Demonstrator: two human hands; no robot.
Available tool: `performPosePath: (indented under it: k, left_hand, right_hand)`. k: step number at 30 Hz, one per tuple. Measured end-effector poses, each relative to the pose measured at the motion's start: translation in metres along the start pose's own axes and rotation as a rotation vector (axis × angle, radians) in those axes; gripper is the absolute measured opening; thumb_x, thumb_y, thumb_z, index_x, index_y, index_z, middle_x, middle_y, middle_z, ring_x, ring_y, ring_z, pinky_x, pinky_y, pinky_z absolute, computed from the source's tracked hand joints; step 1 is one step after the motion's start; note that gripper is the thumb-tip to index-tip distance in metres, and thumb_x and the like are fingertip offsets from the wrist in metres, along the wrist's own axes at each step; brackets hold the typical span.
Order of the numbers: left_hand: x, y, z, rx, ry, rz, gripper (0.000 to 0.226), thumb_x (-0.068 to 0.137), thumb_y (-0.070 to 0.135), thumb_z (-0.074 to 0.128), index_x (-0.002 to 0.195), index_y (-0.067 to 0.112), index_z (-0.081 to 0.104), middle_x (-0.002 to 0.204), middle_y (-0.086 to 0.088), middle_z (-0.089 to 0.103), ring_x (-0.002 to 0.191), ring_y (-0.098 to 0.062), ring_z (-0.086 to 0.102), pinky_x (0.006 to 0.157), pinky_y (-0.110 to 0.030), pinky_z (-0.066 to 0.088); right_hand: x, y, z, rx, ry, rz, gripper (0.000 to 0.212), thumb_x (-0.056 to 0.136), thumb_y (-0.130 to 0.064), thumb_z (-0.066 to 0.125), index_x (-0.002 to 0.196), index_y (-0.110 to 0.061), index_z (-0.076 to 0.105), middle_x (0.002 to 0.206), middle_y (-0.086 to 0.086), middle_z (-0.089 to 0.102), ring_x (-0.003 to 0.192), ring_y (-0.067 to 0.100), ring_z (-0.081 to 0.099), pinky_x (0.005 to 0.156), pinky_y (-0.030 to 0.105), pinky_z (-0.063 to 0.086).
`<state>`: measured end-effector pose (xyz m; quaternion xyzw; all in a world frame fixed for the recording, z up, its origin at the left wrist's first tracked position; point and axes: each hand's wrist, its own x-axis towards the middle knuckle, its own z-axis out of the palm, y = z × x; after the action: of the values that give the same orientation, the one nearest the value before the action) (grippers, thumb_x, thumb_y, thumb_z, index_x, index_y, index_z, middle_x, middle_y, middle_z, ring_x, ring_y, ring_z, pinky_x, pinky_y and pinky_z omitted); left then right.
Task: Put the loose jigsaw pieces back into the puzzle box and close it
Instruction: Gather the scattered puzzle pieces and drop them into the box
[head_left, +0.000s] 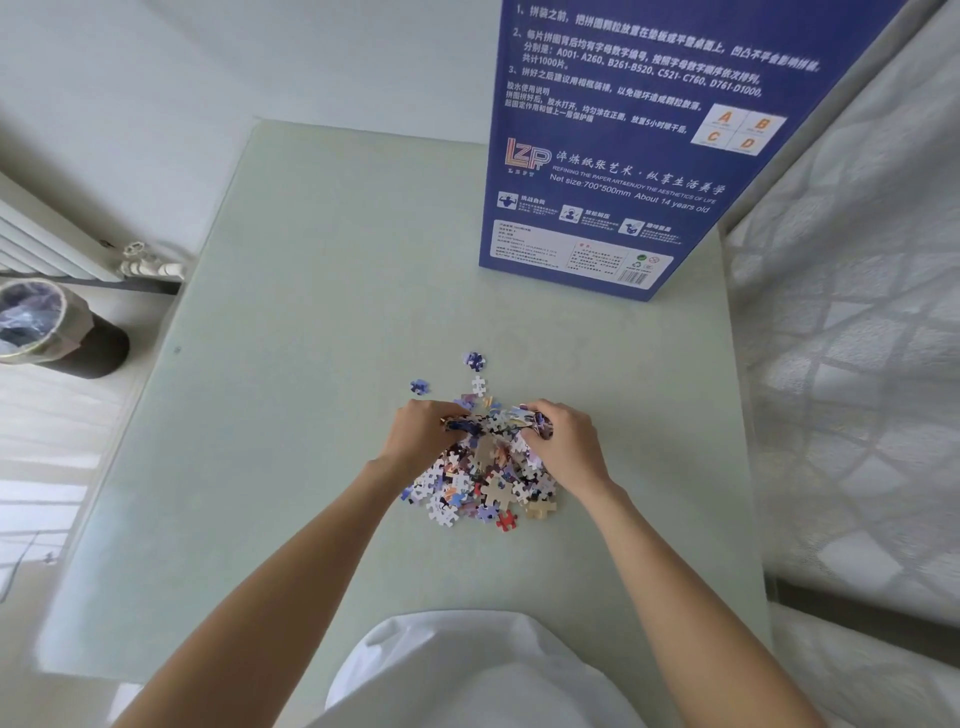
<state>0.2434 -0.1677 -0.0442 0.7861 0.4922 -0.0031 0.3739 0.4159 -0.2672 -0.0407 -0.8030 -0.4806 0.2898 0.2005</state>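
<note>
A home, most likely a bedroom: a quilted mattress (852, 395) lies right beside the pale glass-topped table (311, 322), a white radiator (47, 244) runs along the wall, and a bag-lined waste bin (52, 327) stands on the floor

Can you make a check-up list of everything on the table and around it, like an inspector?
Surface: pale green table, smooth.
Job's things: heap of jigsaw pieces near the front; three stray pieces just beyond it; blue puzzle box standing upright at the far right.
Clutter: nothing seen.
Hands: left hand and right hand each grip a bunch of pieces at the heap's far edge.
Cables: nothing seen.
Surroundings: lined bin and radiator on the left; quilted mattress on the right.
</note>
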Motion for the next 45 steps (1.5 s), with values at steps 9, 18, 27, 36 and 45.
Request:
performPosePath:
  k: [9, 18, 27, 36, 45]
  left_hand:
    - [0.002, 0.021, -0.035, -0.077, 0.089, 0.121, 0.025, 0.08, 0.019, 0.072, 0.105, 0.019, 0.072, 0.099, 0.0, 0.072, 0.083, -0.015, 0.066, 0.073, -0.024, 0.05]
    - [0.035, 0.134, -0.151, -0.203, 0.382, 0.558, 0.023, 0.078, 0.012, 0.073, 0.099, 0.02, 0.074, 0.088, 0.006, 0.07, 0.071, -0.001, 0.06, 0.066, -0.016, 0.05]
    - [0.096, 0.256, -0.26, -0.082, 0.747, 0.96, 0.024, 0.079, 0.014, 0.068, 0.103, 0.019, 0.072, 0.093, 0.0, 0.071, 0.073, -0.011, 0.061, 0.067, -0.02, 0.049]
    - [0.144, 0.279, -0.271, 0.423, 0.537, 0.953, 0.03, 0.081, 0.004, 0.066, 0.108, 0.015, 0.07, 0.097, -0.007, 0.071, 0.084, -0.028, 0.066, 0.067, -0.024, 0.041]
    - [0.139, 0.285, -0.28, 0.494, 0.343, 0.633, 0.022, 0.085, 0.025, 0.064, 0.105, 0.019, 0.069, 0.095, -0.003, 0.069, 0.08, -0.019, 0.053, 0.065, -0.029, 0.041]
  right_hand:
    - [-0.005, -0.015, -0.045, -0.035, -0.092, -0.056, 0.031, 0.088, -0.017, 0.062, 0.119, -0.016, 0.062, 0.089, 0.005, 0.065, 0.071, 0.016, 0.053, 0.06, 0.022, 0.038]
    - [0.015, -0.088, -0.189, 0.111, 0.125, -0.262, 0.032, 0.08, -0.02, 0.072, 0.111, -0.015, 0.066, 0.095, -0.01, 0.063, 0.082, 0.004, 0.055, 0.071, 0.015, 0.037]
    - [0.063, -0.16, -0.331, 0.11, 0.458, -0.367, 0.042, 0.083, -0.03, 0.068, 0.122, -0.018, 0.06, 0.106, -0.007, 0.065, 0.092, 0.012, 0.061, 0.077, 0.023, 0.05]
    - [0.113, -0.149, -0.35, 0.031, 0.642, -0.404, 0.03, 0.086, -0.022, 0.065, 0.116, -0.019, 0.064, 0.094, -0.009, 0.065, 0.082, 0.007, 0.056, 0.063, 0.0, 0.034]
    - [0.14, -0.151, -0.353, -0.44, 0.469, -0.608, 0.033, 0.087, -0.012, 0.063, 0.12, -0.017, 0.062, 0.107, 0.006, 0.064, 0.086, 0.016, 0.059, 0.072, 0.022, 0.041]
